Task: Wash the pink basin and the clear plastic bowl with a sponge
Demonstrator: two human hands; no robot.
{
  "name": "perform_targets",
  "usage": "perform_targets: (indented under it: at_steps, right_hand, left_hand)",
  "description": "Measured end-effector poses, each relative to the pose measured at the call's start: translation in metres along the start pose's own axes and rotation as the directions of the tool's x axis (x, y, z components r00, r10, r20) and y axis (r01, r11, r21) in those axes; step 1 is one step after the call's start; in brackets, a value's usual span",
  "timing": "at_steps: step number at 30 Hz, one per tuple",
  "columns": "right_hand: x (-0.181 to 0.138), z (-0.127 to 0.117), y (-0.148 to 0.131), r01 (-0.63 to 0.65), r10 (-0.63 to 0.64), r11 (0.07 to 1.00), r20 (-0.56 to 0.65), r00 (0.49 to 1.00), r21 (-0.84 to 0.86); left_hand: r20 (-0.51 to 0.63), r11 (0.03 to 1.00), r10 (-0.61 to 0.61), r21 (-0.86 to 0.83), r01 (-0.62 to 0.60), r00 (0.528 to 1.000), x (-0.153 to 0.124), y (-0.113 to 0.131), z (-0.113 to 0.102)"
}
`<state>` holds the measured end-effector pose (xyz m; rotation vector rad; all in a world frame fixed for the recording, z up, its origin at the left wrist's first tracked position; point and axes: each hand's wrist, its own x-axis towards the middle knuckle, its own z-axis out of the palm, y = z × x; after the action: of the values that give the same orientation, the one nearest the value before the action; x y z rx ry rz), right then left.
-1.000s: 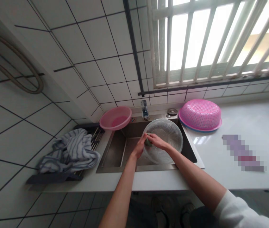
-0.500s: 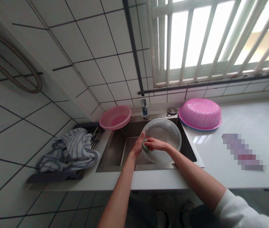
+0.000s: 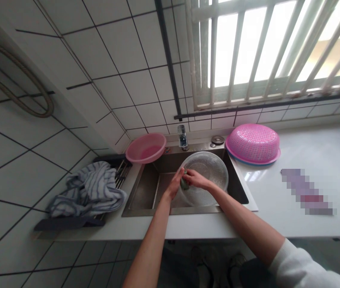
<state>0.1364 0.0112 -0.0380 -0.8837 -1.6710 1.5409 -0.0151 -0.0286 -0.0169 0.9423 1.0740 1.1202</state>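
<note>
A round, see-through colander is held tilted over the right part of the steel sink. My left hand grips its left rim, thumb lying on the near inner side. With closed fingers, my right hand presses a small green scouring pad against the inside of that same rim, right beside my left thumb. Part of the pad is hidden by the fingers. The left fingertips, behind the rim, cannot be seen.
A pink basin sits at the sink's back left corner, beside the faucet. An upturned pink basket rests on the right counter, near a blurred-out item. Left lies a striped towel on a rack.
The colander has tilted slightly and its far rim sits a little lower. My right hand has shifted slightly with the pad along the left rim; my left hand keeps its grip.
</note>
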Motion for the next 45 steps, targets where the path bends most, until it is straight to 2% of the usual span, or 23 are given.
perform_targets:
  at_steps: [2,4,6,8,10,12,14,16,19,21,22,23,25,27,28,29,31,33,34,36,39,41,45]
  right_hand:
    - [0.002,-0.004,-0.003,0.087,-0.083,0.996,-0.304,0.949,0.0]
    - [0.002,-0.008,-0.004,0.117,-0.12,0.993,-0.372,0.92,-0.03]
    - [0.0,-0.009,-0.002,0.068,-0.074,0.997,-0.154,0.985,-0.045]
    - [-0.004,-0.007,0.001,-0.004,0.014,0.997,0.129,0.991,-0.079]
    - [-0.005,-0.004,0.002,0.008,0.016,0.992,0.186,0.982,-0.123]
    - [-0.004,-0.003,0.001,0.099,-0.106,0.982,-0.031,0.994,-0.161]
    - [-0.003,-0.005,-0.002,0.162,-0.224,0.963,-0.306,0.925,-0.216]
    - [-0.002,-0.009,-0.003,0.172,-0.255,0.955,-0.367,0.895,-0.242]
    - [-0.003,-0.009,0.003,0.161,-0.17,0.968,-0.032,0.985,-0.19]
    - [-0.003,-0.006,0.008,0.142,-0.113,0.978,0.185,0.976,-0.152]
    - [-0.002,-0.005,0.009,0.137,-0.106,0.981,0.213,0.971,-0.135]
    - [-0.001,-0.005,0.009,0.138,-0.116,0.984,0.181,0.977,-0.114]
    - [0.001,-0.007,0.005,0.16,-0.162,0.985,-0.035,0.986,-0.063]
    - [0.002,-0.012,-0.002,0.204,-0.201,0.979,-0.287,0.936,-0.021]
    - [0.002,-0.013,-0.005,0.217,-0.207,0.976,-0.34,0.917,-0.008]
    - [0.0,-0.014,-0.007,0.214,-0.201,0.977,-0.324,0.924,0.005]
    - [-0.003,-0.012,-0.008,0.155,-0.153,0.988,-0.09,0.984,0.021]
    - [-0.006,-0.006,-0.008,0.086,-0.085,0.996,0.2,0.976,0.005]
    - [-0.007,-0.004,-0.007,0.077,-0.074,0.997,0.27,0.96,-0.002]
    - [-0.006,-0.001,-0.008,0.111,-0.114,0.993,0.206,0.972,0.025]
    - [-0.002,-0.005,-0.011,0.204,-0.186,0.975,-0.183,0.965,0.088]
    - [-0.002,-0.009,-0.012,0.224,-0.191,0.97,-0.272,0.943,0.095]
    - [-0.004,-0.007,-0.006,0.123,-0.126,0.992,0.157,0.98,0.028]
  left_hand:
    - [0.015,0.999,-0.029,-0.023,0.029,0.999,0.001,-0.002,0.002]
    - [0.038,0.994,-0.077,-0.068,0.08,0.996,0.001,-0.003,0.004]
    - [0.037,0.993,-0.076,-0.084,0.079,0.996,0.001,-0.004,0.003]
    - [-0.002,0.999,-0.021,-0.045,0.021,1.0,0.0,-0.003,0.001]
    - [-0.049,0.999,0.042,0.021,-0.041,0.998,-0.001,-0.002,-0.002]
    - [-0.063,0.996,0.073,0.05,-0.07,0.995,0.0,-0.002,-0.002]
    - [-0.026,0.999,0.047,0.015,-0.047,0.999,0.0,-0.003,0.001]
    - [0.027,0.999,0.004,-0.043,-0.003,1.0,0.001,-0.003,0.004]
    - [0.045,0.998,0.007,-0.057,-0.004,0.999,-0.001,0.0,0.003]
    - [0.035,0.999,0.017,-0.04,-0.016,0.999,-0.002,0.002,0.001]
    - [0.034,0.999,0.01,-0.042,-0.008,0.999,-0.003,0.002,0.001]
    - [0.034,0.999,-0.004,-0.052,0.006,0.999,-0.003,0.003,0.001]
    - [0.039,0.996,-0.046,-0.075,0.048,0.998,-0.003,0.002,0.003]
    - [0.051,0.992,-0.086,-0.083,0.09,0.995,-0.001,0.0,0.005]
    - [0.057,0.991,-0.1,-0.078,0.104,0.993,-0.001,-0.001,0.006]
    - [0.06,0.991,-0.107,-0.071,0.111,0.992,-0.001,-0.001,0.006]
    - [0.046,0.993,-0.101,-0.054,0.104,0.994,-0.001,-0.001,0.004]
    - [0.013,0.996,-0.08,-0.037,0.08,0.997,-0.001,0.001,0.0]
    - [-0.001,0.997,-0.069,-0.033,0.069,0.998,-0.002,0.001,-0.001]
    - [-0.013,0.998,-0.054,-0.042,0.053,0.998,-0.001,0.001,-0.001]
    - [0.016,0.996,-0.065,-0.065,0.066,0.998,0.002,-0.003,0.003]
    - [0.041,0.996,-0.067,-0.053,0.069,0.997,0.004,-0.005,0.005]
    - [-0.017,0.998,0.003,0.07,-0.002,1.0,0.006,-0.007,-0.002]
